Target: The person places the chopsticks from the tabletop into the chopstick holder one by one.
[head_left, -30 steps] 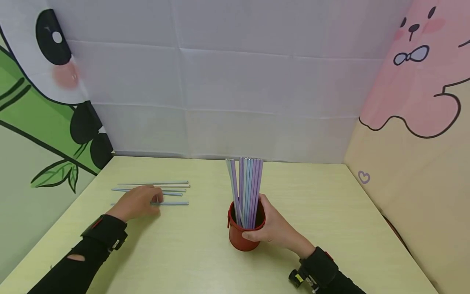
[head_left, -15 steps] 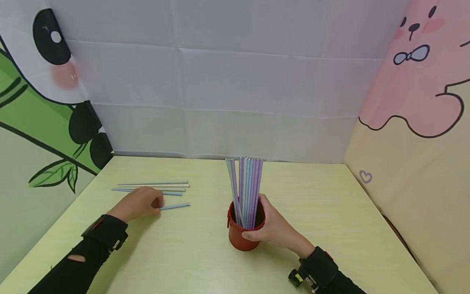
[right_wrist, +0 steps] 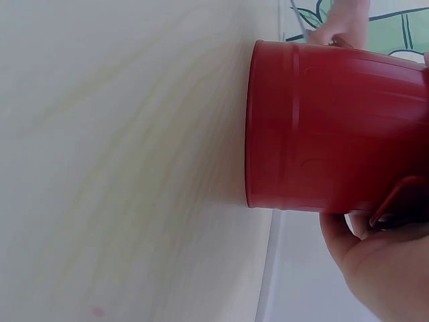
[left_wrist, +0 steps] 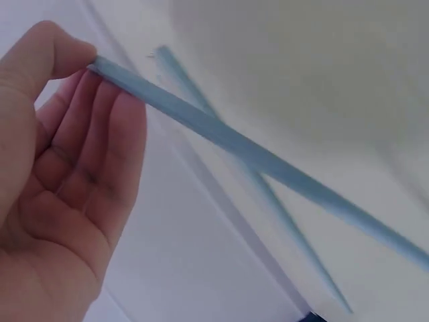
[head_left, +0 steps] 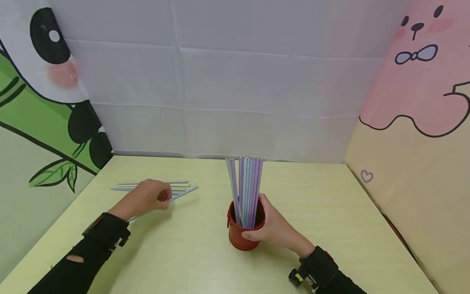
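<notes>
My left hand (head_left: 148,196) pinches a pale blue chopstick (left_wrist: 281,169) between thumb and fingertips. In the head view that chopstick slants, its right end higher in the picture, and the hand covers its middle. Behind the hand lie several more chopsticks (head_left: 178,182), side by side on the table and partly hidden. With its thumb at the near side of the rim, my right hand (head_left: 275,226) grips a red bucket-shaped holder (head_left: 244,241). A bunch of purple, blue and pale green chopsticks (head_left: 249,183) stands upright in the holder.
The pale yellow table (head_left: 205,261) backs onto a white cloth (head_left: 235,102) with creases. A wall with a green cartoon picture (head_left: 40,106) rises on the left, and a pink bear (head_left: 411,90) is on the right wall.
The nearest chopstick on the table has been picked up by my left hand, tilted, and carried slightly right and away from me. My right hand and the holder stay put.
</notes>
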Tool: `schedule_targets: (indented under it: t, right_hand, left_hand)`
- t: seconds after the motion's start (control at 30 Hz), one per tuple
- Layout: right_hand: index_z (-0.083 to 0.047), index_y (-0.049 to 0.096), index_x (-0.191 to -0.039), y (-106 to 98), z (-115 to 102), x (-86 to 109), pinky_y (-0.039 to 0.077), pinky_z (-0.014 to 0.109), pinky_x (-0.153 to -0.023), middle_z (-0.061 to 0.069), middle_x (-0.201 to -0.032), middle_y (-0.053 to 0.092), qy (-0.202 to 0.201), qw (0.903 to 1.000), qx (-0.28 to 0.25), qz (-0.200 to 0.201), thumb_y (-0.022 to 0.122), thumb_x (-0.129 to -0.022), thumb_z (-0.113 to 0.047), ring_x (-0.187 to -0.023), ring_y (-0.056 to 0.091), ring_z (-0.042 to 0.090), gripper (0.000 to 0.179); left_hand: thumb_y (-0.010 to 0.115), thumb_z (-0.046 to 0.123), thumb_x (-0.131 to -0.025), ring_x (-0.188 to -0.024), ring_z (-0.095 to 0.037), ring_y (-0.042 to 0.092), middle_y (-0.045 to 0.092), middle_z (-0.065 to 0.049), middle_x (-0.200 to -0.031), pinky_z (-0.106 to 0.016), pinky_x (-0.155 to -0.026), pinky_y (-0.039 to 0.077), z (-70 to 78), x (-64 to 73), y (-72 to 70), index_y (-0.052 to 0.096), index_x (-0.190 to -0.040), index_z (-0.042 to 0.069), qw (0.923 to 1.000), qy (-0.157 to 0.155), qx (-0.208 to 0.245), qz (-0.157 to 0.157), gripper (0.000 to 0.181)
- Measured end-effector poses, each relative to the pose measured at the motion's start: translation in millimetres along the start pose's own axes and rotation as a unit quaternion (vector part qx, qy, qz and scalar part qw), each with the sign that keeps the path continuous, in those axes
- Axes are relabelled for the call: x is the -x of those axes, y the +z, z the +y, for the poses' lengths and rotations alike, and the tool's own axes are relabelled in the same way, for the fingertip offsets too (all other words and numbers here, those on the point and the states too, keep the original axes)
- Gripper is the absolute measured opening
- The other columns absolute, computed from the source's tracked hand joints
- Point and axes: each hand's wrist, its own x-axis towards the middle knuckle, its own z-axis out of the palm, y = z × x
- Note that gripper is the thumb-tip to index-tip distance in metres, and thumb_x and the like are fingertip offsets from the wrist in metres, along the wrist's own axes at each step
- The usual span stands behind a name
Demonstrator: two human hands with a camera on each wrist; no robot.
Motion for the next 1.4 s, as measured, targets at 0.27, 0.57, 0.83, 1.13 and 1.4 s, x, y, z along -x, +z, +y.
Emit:
schedule_targets:
  t: [0.27,0.57,0.83,1.13,1.4]
  right_hand:
    - [-0.013,0.025,-0.141,1,1,0.4,0.045,0.047,-0.095,0.005,-0.134,0.044,-0.003,1.0000,0.001,0.006,0.081,-0.074,-0.012,-0.120,0.046,0.021,0.087]
    - [-0.012,0.025,-0.140,-4,4,-3.0,0.045,0.047,-0.094,0.005,-0.134,0.044,-0.007,1.0000,0.000,0.005,0.081,-0.074,-0.011,-0.119,0.046,0.022,0.088]
    - [-0.012,0.024,-0.141,-15,9,-7.8,0.045,0.048,-0.094,0.006,-0.134,0.044,-0.010,0.9999,-0.006,-0.004,0.081,-0.074,-0.011,-0.120,0.046,0.023,0.088]
    - [-0.013,0.023,-0.142,-18,11,-9.5,0.045,0.048,-0.094,0.005,-0.135,0.043,-0.009,0.9999,-0.009,-0.008,0.081,-0.074,-0.012,-0.120,0.046,0.022,0.089]
    - [-0.012,0.022,-0.142,-18,11,-9.8,0.043,0.048,-0.097,0.006,-0.136,0.042,-0.015,0.9998,-0.012,-0.009,0.080,-0.075,-0.010,-0.119,0.046,0.023,0.089]
  left_hand:
    - [0.072,0.014,-0.079,-0.068,-0.002,0.057,0.061,0.014,-0.076,-0.027,-0.062,0.052,54.3,-15.1,-25.9,0.061,-0.088,0.024,0.9901,0.045,0.085,0.103,0.017]
    - [0.069,0.009,-0.083,-0.071,-0.003,0.061,0.064,0.011,-0.080,-0.023,-0.065,0.055,114.5,-34.9,-49.8,0.060,-0.092,0.025,0.9539,0.082,0.190,0.218,0.020]
    - [0.068,0.016,-0.088,-0.077,-0.010,0.062,0.064,0.006,-0.085,-0.030,-0.071,0.056,158.9,-55.0,-63.6,0.059,-0.096,0.025,0.9156,0.078,0.282,0.276,0.015]
    - [0.064,0.006,-0.088,-0.075,-0.016,0.062,0.061,-0.004,-0.085,-0.031,-0.070,0.056,203.3,-61.2,-67.9,0.058,-0.097,0.009,0.8930,0.081,0.342,0.281,0.010]
    - [0.063,0.000,-0.087,-0.076,-0.020,0.063,0.062,-0.009,-0.084,-0.031,-0.069,0.056,214.2,-63.4,-55.4,0.058,-0.095,0.003,0.8903,0.070,0.368,0.259,0.010]
